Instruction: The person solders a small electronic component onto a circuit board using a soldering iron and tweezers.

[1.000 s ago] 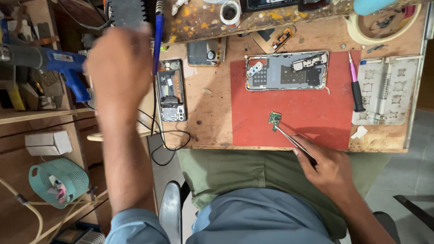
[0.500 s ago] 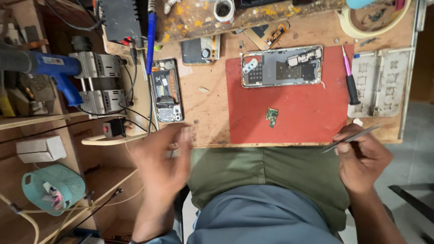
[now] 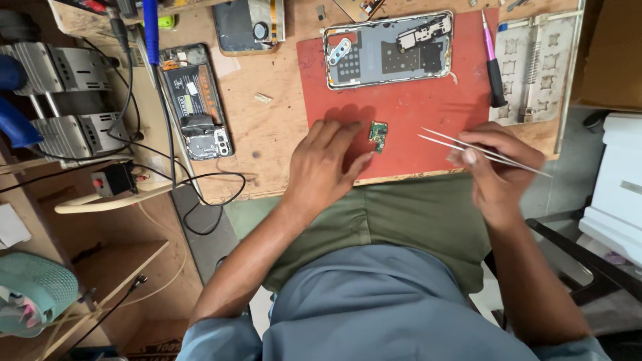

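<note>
The left hand [image 3: 326,167] is lying flat and released on the red rectangular rubber mat [image 3: 401,107] at the near edge of the wooden bench [image 3: 267,127]. The small green circuit board [image 3: 378,135] is sitting just right of its fingertips, long axis running roughly away from the person. The right hand [image 3: 495,170], farther off, is gripping thin steel tweezers [image 3: 468,150] pointing left toward the board.

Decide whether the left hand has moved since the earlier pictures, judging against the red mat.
Yes. The left hand has come from the bench's far left side, then its near edge, onto the red mat, its fingertips now beside the small green board.
</note>
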